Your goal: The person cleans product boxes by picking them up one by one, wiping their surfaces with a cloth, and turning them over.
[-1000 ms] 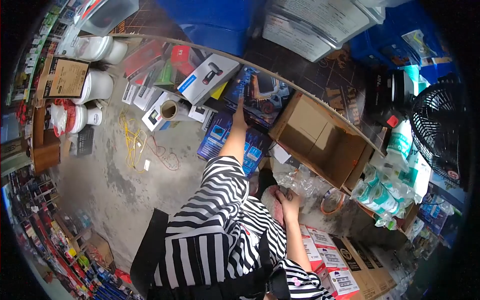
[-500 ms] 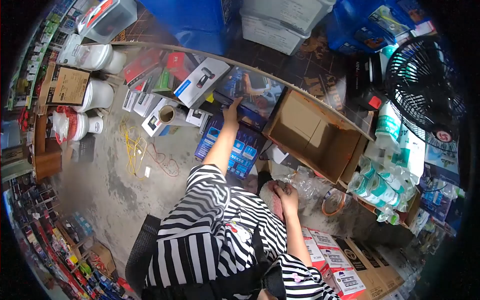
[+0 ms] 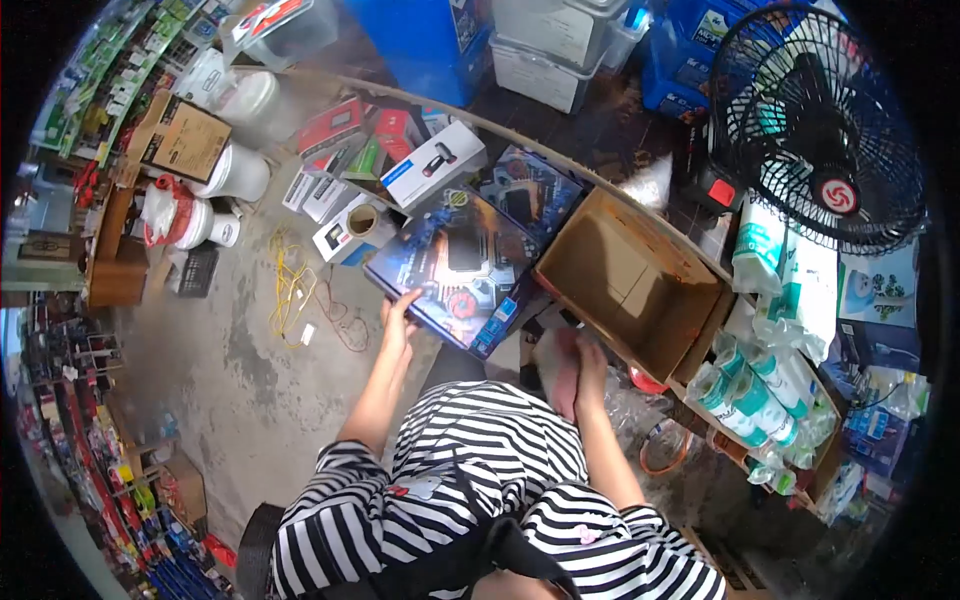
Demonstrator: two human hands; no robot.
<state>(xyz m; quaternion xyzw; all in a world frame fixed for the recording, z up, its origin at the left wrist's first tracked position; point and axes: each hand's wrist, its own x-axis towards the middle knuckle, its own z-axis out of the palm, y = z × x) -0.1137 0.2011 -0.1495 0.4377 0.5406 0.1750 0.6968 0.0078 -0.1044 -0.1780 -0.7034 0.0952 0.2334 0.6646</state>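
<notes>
My left hand grips the near-left edge of a large flat blue box printed with a circuit-like picture. Its thumb lies on the top face; the fingers are partly hidden beneath. Behind that box is a second dark blue printed box, partly covered. Close to my lap, my right hand is closed on a pink and grey cloth, blurred by motion. An open cardboard carton stands just beyond the right hand.
Small product boxes and a cardboard tube stand behind the left hand. A black fan and green-labelled packs are at right. Yellow cord lies on the floor. White buckets stand at left.
My left hand has drawn back from the far boxes to the near-left edge of the flat blue box, whose top now faces up. My right hand keeps the cloth, slightly farther forward. The view has shifted.
</notes>
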